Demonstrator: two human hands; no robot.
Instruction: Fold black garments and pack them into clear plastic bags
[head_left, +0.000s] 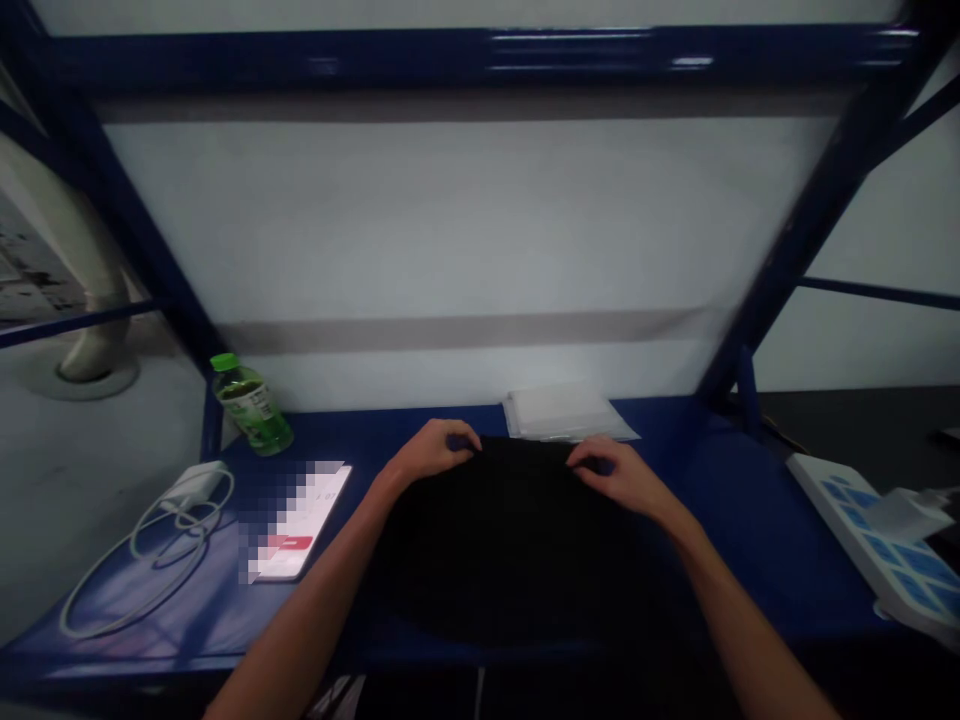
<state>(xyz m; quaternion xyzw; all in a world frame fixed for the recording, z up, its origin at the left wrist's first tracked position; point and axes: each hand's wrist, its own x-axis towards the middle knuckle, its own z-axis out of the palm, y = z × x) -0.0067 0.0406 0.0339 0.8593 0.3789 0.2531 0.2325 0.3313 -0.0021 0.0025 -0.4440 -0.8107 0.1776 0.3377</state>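
A piece of black cloth [525, 540] lies spread over the blue table between my arms. Its far edge is pinched at the left corner by my left hand [437, 450], thumb and fingers closed. At the right end of that same edge, my right hand [615, 475] pinches the cloth too. The edge between the hands runs nearly straight. Just beyond it lies a flat white packet in a clear plastic bag [566, 412]. What kind of garment or cloth it is, I cannot tell.
On the left stand a green-capped drink bottle [253, 405], a lit phone [307, 530] and a white charger with a coiled cable [196, 485]. A white power strip [877, 540] with a plug sits at the right. Blue frame bars [480, 62] cross above the table [675, 440].
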